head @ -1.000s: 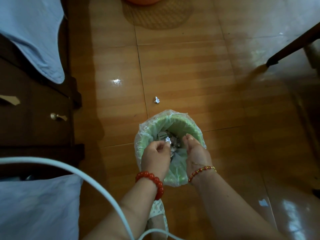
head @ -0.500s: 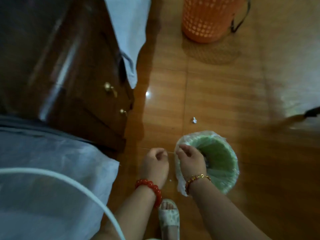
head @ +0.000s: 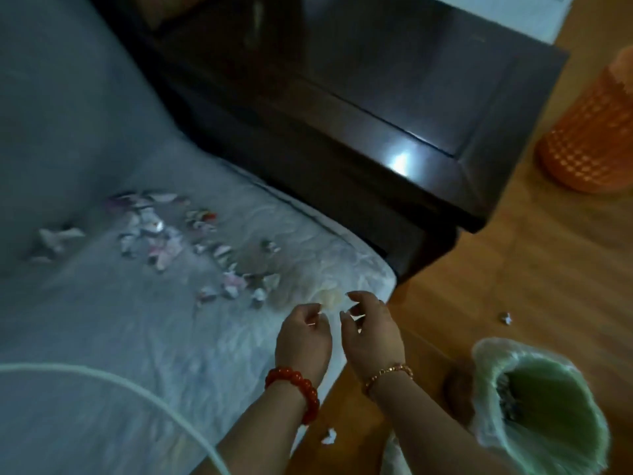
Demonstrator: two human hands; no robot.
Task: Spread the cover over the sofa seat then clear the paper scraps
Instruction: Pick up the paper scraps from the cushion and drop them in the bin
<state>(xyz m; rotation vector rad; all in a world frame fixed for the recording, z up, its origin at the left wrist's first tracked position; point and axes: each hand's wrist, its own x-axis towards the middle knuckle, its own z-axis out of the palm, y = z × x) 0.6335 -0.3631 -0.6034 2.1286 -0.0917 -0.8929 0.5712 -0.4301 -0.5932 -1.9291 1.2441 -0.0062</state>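
Grey cover [head: 102, 320], paper scraps [head: 191, 241] (no legible writing), empty hands [head: 337, 337] hovering

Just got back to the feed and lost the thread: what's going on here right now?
A person is clearing paper scraps off a covered sofa seat. Both hands, left and right, hover over the seat's front corner with fingers loosely curled, holding nothing that shows. A scatter of scraps lies on the cover, and a few lie on the floor. A lined green bin stands on the floor to the right with some scraps inside.
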